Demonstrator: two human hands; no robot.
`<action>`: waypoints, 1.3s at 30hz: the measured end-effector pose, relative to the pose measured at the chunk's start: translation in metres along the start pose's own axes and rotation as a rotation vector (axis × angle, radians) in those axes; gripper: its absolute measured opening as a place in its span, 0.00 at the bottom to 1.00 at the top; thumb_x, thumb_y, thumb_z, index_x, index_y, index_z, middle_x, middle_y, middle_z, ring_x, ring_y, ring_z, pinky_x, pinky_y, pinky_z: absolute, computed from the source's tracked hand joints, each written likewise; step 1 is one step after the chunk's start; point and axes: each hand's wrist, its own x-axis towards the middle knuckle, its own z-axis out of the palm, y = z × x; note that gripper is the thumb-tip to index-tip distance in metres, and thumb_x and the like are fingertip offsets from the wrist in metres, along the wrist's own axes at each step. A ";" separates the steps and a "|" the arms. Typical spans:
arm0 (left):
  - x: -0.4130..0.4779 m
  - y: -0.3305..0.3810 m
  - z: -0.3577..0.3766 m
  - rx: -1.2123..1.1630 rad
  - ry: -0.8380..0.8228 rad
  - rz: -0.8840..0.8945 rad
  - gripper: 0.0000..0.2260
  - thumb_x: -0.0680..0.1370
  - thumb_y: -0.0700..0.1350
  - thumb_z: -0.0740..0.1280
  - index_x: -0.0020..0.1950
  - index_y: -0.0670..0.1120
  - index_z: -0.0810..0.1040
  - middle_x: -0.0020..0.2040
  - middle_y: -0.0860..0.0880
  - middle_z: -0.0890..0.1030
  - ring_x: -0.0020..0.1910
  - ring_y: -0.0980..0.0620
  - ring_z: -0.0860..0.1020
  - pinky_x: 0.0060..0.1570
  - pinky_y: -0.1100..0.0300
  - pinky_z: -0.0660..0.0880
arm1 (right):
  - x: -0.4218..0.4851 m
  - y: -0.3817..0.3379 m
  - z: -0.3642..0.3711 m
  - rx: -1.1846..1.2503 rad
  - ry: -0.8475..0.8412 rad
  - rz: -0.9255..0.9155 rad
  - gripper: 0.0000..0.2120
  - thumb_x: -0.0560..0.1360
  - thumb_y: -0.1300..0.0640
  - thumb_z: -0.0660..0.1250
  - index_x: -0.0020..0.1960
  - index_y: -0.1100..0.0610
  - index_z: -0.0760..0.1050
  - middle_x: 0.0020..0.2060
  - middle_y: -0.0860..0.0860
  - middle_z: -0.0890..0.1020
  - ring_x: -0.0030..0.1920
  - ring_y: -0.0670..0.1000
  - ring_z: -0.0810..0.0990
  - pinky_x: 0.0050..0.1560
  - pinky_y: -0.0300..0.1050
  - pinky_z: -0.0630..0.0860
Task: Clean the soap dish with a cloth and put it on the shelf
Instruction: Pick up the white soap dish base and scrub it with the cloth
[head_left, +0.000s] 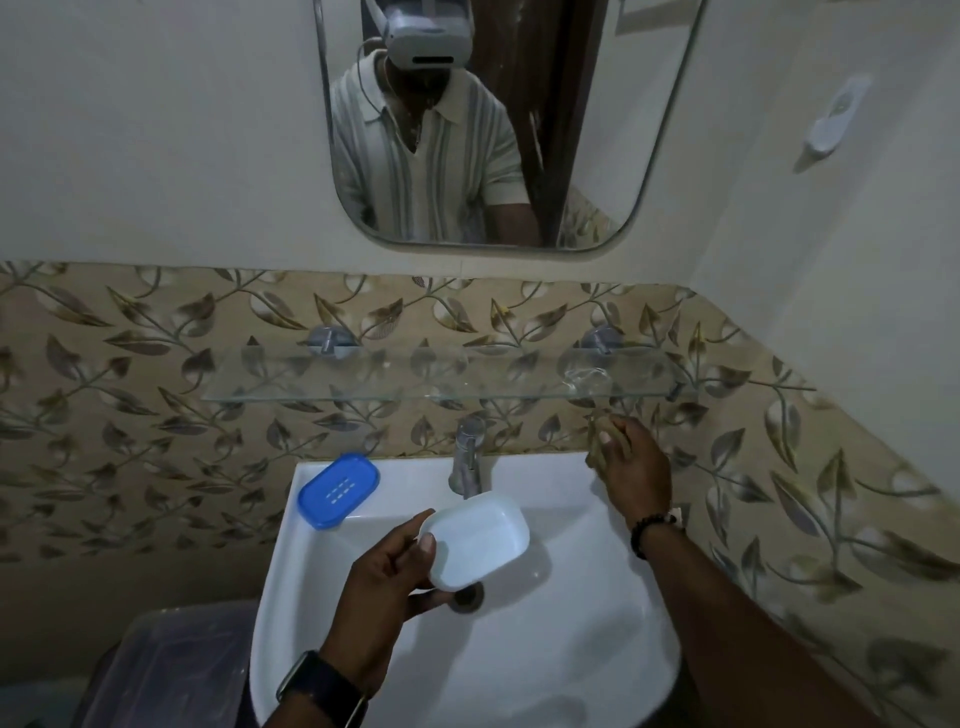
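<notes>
My left hand (387, 577) holds the white soap dish base (475, 540) by its near end, over the middle of the white sink (597, 597). The dish's hollow side faces up and looks bare. Its blue slotted insert (337, 489) lies on the sink's back left corner. My right hand (631, 460) is at the sink's back right corner, below the glass shelf (415, 382), with its fingers closed on a brownish cloth (597, 457). The cloth blends with the leaf-patterned tiles, so its full shape is hard to make out.
A chrome tap (469, 457) stands at the back centre of the sink, right behind the dish. The drain (469, 597) sits under the dish. A mirror (498, 119) hangs above the shelf. A dark lidded bin (166, 670) stands at the lower left.
</notes>
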 end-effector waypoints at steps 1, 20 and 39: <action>0.003 0.001 0.000 0.006 0.007 0.000 0.17 0.72 0.56 0.72 0.61 0.58 0.84 0.57 0.49 0.87 0.51 0.48 0.86 0.48 0.51 0.84 | 0.006 0.005 0.003 -0.036 -0.009 -0.052 0.12 0.81 0.59 0.65 0.62 0.61 0.79 0.59 0.59 0.81 0.60 0.61 0.78 0.61 0.51 0.74; 0.037 -0.006 0.021 0.069 0.038 -0.011 0.18 0.74 0.55 0.71 0.64 0.58 0.82 0.62 0.52 0.85 0.59 0.51 0.84 0.50 0.53 0.83 | 0.010 0.098 0.067 -0.662 -0.708 -0.091 0.32 0.82 0.40 0.57 0.82 0.47 0.49 0.82 0.49 0.51 0.81 0.53 0.50 0.78 0.55 0.52; 0.025 -0.005 0.026 0.021 0.042 -0.050 0.19 0.72 0.57 0.71 0.61 0.55 0.84 0.58 0.47 0.86 0.51 0.48 0.86 0.50 0.50 0.83 | 0.003 0.088 0.037 -0.374 -0.364 -0.234 0.27 0.79 0.64 0.64 0.77 0.58 0.64 0.77 0.58 0.65 0.77 0.60 0.62 0.78 0.53 0.58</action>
